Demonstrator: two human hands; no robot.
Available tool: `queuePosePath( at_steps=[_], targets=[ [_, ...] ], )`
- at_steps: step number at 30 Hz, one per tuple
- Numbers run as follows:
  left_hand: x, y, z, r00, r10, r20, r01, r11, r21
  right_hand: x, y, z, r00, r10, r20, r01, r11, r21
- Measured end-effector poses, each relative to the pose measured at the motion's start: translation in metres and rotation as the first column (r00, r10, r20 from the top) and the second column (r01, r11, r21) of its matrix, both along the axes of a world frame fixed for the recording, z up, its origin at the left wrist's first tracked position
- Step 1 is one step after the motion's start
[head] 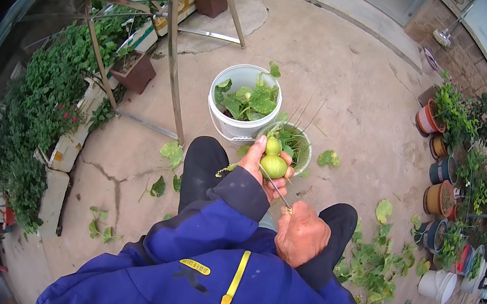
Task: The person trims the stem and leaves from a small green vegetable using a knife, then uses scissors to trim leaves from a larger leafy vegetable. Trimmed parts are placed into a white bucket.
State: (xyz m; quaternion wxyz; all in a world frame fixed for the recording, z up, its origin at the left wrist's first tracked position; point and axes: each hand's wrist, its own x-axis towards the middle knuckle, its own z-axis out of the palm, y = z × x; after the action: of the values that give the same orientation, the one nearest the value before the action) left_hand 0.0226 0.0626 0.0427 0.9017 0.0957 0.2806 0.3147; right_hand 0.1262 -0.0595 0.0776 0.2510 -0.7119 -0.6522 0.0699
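In my left hand (255, 158) lies a small green bottle gourd (273, 165), its narrow end pointing away from me. My right hand (303, 234) is closed around the handle of a thin metal tool (277, 190), perhaps a narrow knife; its far end reaches the gourd's lower left side. Just beyond my left hand stands a round pale-rimmed container (308, 157) with thin green stems and leaves. Behind it to the left, a white plastic bucket (238, 129) holds vine leaves (251, 99). The tool's handle is mostly hidden by my fist.
Cut vine leaves (375, 264) lie heaped on the concrete at my right, with loose ones (172, 153) at my left. A metal frame (175, 58) stands front left beside planter boxes (67, 148). Potted plants (440, 198) and a small white bucket (437, 285) line the right side.
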Motion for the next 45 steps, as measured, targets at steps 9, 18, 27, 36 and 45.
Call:
queuePosePath(
  at_steps=[9,18,27,36,45],
  targets=[
    [0.003,-0.006,-0.002,0.972,0.201,-0.118,-0.152,0.931,0.332,0.010,0.001,0.003,0.997,-0.071,0.014,0.071,0.997,0.003],
    [0.001,-0.009,0.006,0.985,0.129,-0.118,-0.101,0.971,0.216,0.012,0.006,0.005,0.999,-0.032,0.008,0.032,0.999,0.000],
    [0.000,-0.009,0.012,0.965,0.141,-0.221,-0.097,0.975,0.199,0.012,0.006,0.009,0.998,-0.025,0.054,0.026,1.000,-0.008],
    [-0.001,-0.007,0.007,0.945,0.142,-0.295,-0.070,0.968,0.241,0.004,-0.005,0.008,0.996,0.020,0.083,-0.014,0.997,-0.077],
    [-0.001,-0.010,0.008,0.972,0.112,-0.204,-0.073,0.979,0.189,0.011,0.006,0.004,0.997,-0.068,0.030,0.069,0.997,-0.027]
  ],
)
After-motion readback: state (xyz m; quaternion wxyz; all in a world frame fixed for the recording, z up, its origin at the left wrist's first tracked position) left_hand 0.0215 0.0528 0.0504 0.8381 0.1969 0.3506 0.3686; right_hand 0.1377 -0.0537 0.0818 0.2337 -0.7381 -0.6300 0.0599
